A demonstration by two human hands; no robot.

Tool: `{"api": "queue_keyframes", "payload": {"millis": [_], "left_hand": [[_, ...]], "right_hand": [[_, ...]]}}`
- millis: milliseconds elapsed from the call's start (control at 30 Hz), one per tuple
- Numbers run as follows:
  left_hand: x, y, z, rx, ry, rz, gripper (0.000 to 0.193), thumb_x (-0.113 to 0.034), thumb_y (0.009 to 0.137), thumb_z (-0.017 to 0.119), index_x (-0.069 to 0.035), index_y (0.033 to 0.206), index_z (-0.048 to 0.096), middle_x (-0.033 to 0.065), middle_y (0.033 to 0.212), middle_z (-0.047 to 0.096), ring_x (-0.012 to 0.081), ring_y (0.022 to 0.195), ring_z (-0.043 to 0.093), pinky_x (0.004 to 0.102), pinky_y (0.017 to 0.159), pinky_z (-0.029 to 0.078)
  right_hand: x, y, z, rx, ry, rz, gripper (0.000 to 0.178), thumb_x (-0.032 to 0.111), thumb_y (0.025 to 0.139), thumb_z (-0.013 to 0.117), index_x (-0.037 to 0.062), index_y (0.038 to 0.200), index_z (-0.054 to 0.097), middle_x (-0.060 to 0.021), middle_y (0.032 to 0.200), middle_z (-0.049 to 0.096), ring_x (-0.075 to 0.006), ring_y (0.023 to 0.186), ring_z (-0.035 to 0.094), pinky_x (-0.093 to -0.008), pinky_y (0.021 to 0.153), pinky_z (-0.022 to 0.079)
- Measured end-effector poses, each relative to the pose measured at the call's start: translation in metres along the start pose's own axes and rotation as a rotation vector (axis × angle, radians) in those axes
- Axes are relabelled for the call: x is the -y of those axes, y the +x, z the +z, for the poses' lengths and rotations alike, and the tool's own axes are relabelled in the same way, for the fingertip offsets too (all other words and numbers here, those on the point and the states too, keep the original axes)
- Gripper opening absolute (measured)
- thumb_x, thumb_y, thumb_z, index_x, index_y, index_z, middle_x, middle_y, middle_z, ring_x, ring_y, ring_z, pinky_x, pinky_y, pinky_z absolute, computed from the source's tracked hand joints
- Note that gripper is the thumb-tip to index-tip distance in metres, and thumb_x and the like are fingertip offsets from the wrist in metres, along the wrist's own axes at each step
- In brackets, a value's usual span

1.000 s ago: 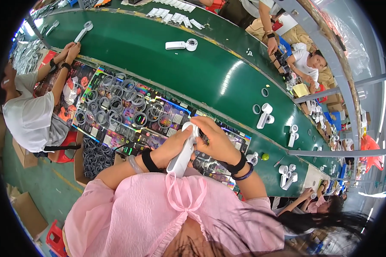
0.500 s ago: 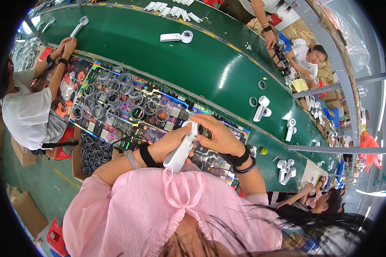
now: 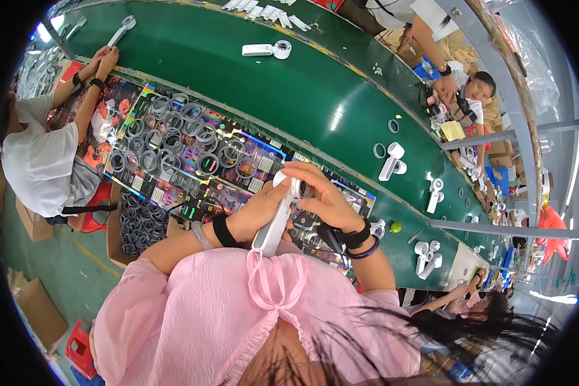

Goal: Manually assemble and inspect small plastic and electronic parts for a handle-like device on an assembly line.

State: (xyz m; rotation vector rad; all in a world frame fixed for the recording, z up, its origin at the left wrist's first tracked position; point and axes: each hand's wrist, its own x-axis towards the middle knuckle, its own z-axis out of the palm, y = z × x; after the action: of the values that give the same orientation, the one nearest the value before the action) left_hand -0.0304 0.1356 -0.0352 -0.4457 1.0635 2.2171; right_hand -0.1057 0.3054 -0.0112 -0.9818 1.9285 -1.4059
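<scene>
In front of my chest I hold a white handheld fan (image 3: pixel 272 230), its handle slanting down toward my pink top. My left hand (image 3: pixel 258 213) is wrapped round the neck and upper handle. Curled over the round head from the other side is my right hand (image 3: pixel 331 204), its fingers and thumb on the rim. My fingers partly hide the head, so I cannot tell if a loose ring is on it. Several grey rings (image 3: pixel 172 136) lie beyond my left hand, on the shiny printed sheets (image 3: pixel 196 209) covering the bench.
A green conveyor (image 3: pixel 341 90) runs past the bench, carrying a white fan (image 3: pixel 267 49) and more fans at right. A carton of grey rings (image 3: pixel 145 225) stands at my left, near a seated person (image 3: pixel 42 154). A metal frame (image 3: pixel 508 225) crosses the right side; other people work beyond.
The fan has turned a little more upright in my hands, and both hands have shifted slightly with it. Across the conveyor, a person's arm has moved to the right.
</scene>
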Motion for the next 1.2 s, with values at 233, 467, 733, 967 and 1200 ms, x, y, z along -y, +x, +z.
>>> {"api": "queue_keyframes", "payload": {"millis": [233,467,733,967,1200], "left_hand": [[0.0,0.0,0.0,-0.023,-0.019,-0.018,0.043,-0.051,0.098,0.037,-0.01,0.11,0.042,0.0069,0.079,0.053,0.0175,0.059,0.06,0.0374,0.045,0.058],[0.001,-0.002,-0.002,0.001,-0.018,-0.02,0.046,-0.053,0.097,0.038,-0.008,0.109,0.044,0.0065,0.079,0.052,0.0168,0.06,0.06,0.0369,0.045,0.058],[0.004,-0.005,-0.001,0.032,-0.005,-0.028,0.05,-0.054,0.097,0.037,-0.006,0.108,0.047,0.0066,0.08,0.053,0.0164,0.061,0.06,0.037,0.047,0.058],[0.009,-0.003,-0.01,-0.003,-0.044,-0.161,0.049,-0.052,0.098,0.037,-0.006,0.106,0.05,0.0057,0.079,0.053,0.0169,0.061,0.06,0.0386,0.048,0.058],[0.013,0.0,-0.007,-0.006,-0.033,-0.143,0.047,-0.05,0.098,0.036,-0.007,0.107,0.051,0.0057,0.08,0.053,0.0168,0.061,0.06,0.0386,0.047,0.059]], "right_hand": [[-0.013,-0.004,0.012,-0.088,0.097,-0.031,0.052,0.002,0.078,0.055,0.0073,0.13,0.052,-0.0126,0.137,0.041,-0.0278,0.131,0.036,-0.0383,0.11,0.026],[-0.015,-0.005,0.02,-0.113,0.067,-0.026,0.052,-0.004,0.076,0.051,0.0063,0.127,0.052,-0.0133,0.135,0.041,-0.0287,0.13,0.037,-0.0379,0.109,0.028],[-0.01,-0.007,0.029,-0.123,-0.303,-0.043,0.059,-0.006,0.073,0.044,0.0023,0.131,0.046,-0.0179,0.136,0.039,-0.0333,0.13,0.036,-0.04,0.109,0.03],[-0.007,-0.009,0.009,0.008,-0.216,-0.039,0.058,0.0,0.076,0.05,0.0019,0.134,0.044,-0.0189,0.134,0.044,-0.0339,0.128,0.042,-0.0392,0.108,0.032],[-0.002,-0.006,0.004,0.062,-0.236,0.069,0.055,0.002,0.075,0.058,0.0044,0.129,0.049,-0.0157,0.128,0.049,-0.0317,0.118,0.05,-0.0371,0.101,0.04]]}}
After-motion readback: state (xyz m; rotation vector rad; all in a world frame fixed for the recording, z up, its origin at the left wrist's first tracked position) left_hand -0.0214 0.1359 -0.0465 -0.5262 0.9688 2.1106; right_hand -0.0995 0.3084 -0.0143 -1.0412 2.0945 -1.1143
